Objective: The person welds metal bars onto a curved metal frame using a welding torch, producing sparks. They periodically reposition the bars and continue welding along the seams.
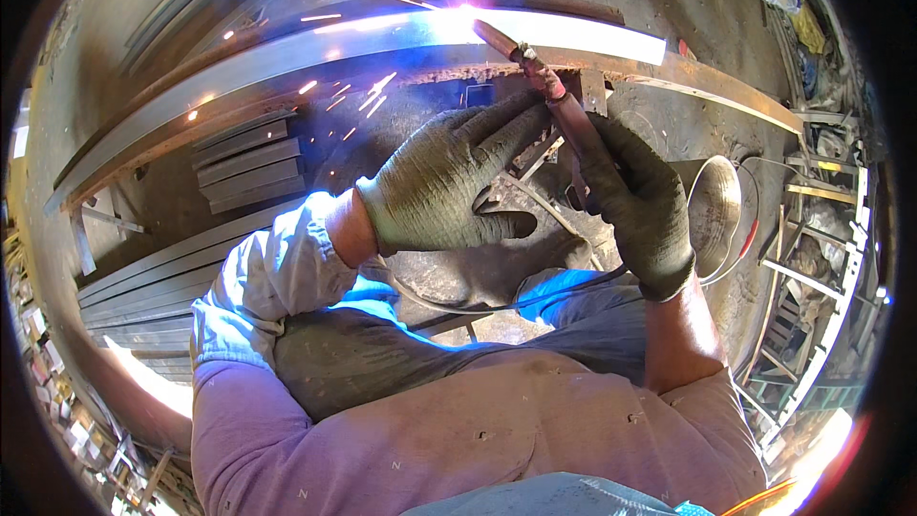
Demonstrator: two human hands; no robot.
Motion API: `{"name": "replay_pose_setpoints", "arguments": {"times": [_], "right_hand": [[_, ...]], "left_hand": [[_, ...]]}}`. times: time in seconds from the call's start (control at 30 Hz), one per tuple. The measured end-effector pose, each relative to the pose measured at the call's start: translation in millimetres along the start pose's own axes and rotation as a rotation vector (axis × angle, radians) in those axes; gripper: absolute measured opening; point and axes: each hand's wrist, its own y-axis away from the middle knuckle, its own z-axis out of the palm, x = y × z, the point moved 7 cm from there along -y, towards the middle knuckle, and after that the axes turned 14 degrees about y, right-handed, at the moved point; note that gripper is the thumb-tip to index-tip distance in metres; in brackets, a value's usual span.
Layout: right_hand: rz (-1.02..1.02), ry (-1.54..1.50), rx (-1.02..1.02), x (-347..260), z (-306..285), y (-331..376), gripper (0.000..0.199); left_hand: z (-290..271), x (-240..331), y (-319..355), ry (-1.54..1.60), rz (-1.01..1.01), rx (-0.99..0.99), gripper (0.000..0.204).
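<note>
My right hand [650, 210], in a dark glove, is wrapped round the handle of a welding torch [574, 126]. The torch slants up and left, and its nozzle meets a bright arc on a long metal bar [583, 36]. Sparks fly leftward from the arc. My left hand [449, 177], gloved too, stretches its fingers toward the torch's neck, with the thumb apart below. Its fingertips reach the torch; whether they press on it I cannot tell. The bar lies along a rusty steel beam [735, 94]. Glare hides the weld itself.
Short grey metal profiles [250, 164] are stacked at the left, above longer ones [162, 301]. A cable [458, 310] crosses over my legs. At the right stand a round metal piece [714, 215] and a ladder-like frame [829, 311]. More long bars [196, 0] lie at the far left.
</note>
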Motion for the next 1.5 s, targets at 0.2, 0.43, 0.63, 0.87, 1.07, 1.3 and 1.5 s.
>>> {"name": "replay_pose_setpoints", "arguments": {"times": [0.2,0.43,0.63,0.87,1.07,1.3,1.5], "right_hand": [[-0.01,-0.064,0.0,2,1,2,0.042],[0.048,-0.048,-0.034,4,1,4,0.041],[0.042,-0.03,-0.011,-2,1,5,0.041],[-0.012,-0.021,0.012,2,3,6,0.042],[0.029,-0.033,-0.029,2,3,7,0.043],[0.014,-0.031,-0.012,-1,3,6,0.041],[0.046,-0.04,-0.039,-9,2,10,0.041]], "left_hand": [[-3,7,1,-0.049,0.037,0.026,0.111],[-2,6,3,0.02,-0.038,-0.009,0.119],[-5,9,2,0.001,-0.009,-0.004,0.121],[-4,7,2,-0.009,0.025,0.008,0.122],[-2,6,4,0.005,-0.051,-0.065,0.121],[-3,5,4,-0.006,-0.037,-0.037,0.122],[-5,9,3,0.01,0.04,-0.047,0.121]]}}
